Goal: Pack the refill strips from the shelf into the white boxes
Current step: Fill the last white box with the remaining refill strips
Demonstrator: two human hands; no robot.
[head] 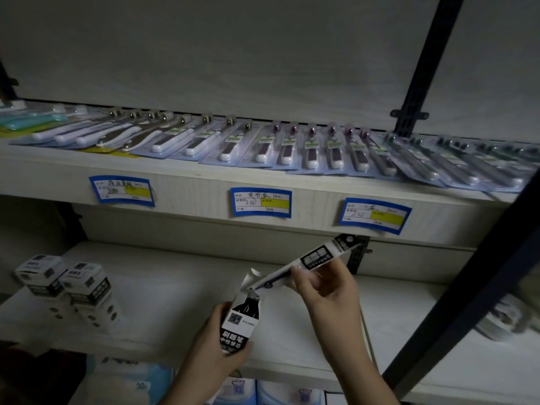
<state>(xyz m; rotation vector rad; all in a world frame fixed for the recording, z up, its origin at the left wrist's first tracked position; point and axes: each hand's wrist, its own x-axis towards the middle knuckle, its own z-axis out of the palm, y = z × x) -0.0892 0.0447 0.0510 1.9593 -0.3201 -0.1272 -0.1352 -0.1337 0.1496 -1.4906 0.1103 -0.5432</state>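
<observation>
My left hand (216, 343) grips a white box (241, 320) with black print, held upright over the lower shelf with its top flap open. My right hand (321, 283) pinches a long white refill strip (309, 260) with black print. The strip slants down to the left, and its lower end sits at the box's open mouth. Two more white boxes (67, 285) stand at the left of the lower shelf (163, 287).
The upper shelf (204, 182) carries a long row of toothbrushes in blister packs (292, 147), with blue price tags (260, 201) on its front edge. A dark metal upright (455, 323) crosses at the right. Packages with blue print (251, 393) sit below the lower shelf.
</observation>
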